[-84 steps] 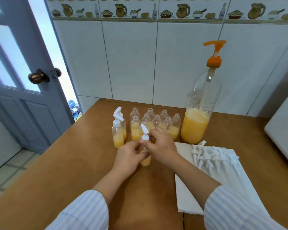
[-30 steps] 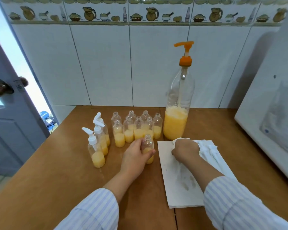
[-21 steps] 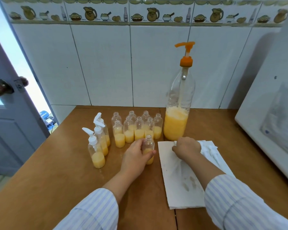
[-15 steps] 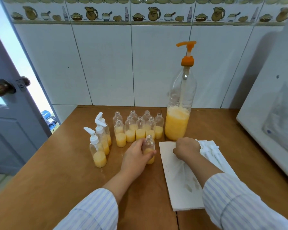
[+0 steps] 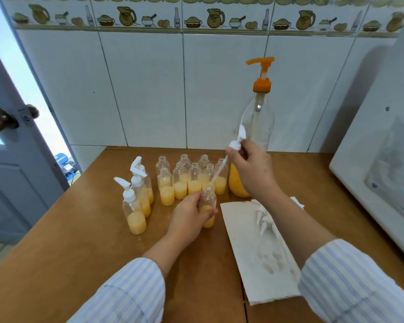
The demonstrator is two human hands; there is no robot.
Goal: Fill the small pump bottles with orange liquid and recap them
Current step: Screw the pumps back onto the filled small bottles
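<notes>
My left hand [image 5: 188,214] grips a small clear bottle [image 5: 208,212] part-filled with orange liquid, standing uncapped on the wooden table [image 5: 79,241]. My right hand [image 5: 252,169] holds a white pump cap [image 5: 237,142] raised above it, its dip tube slanting down toward the bottle's neck. Behind stand several uncapped small bottles [image 5: 189,180] with orange liquid. Three capped pump bottles [image 5: 135,199] stand at the left. A tall bottle with an orange pump [image 5: 259,117] stands behind my right hand.
A white paper towel [image 5: 254,257] lies to the right with more white pump caps [image 5: 262,217] on it. A white appliance [image 5: 378,159] fills the right edge. A tiled wall is behind, and a blue door [image 5: 12,145] stands open at the left.
My right hand lifted a pump cap off the paper towel and brought it up over the bottle. My left hand kept its grip on the bottle.
</notes>
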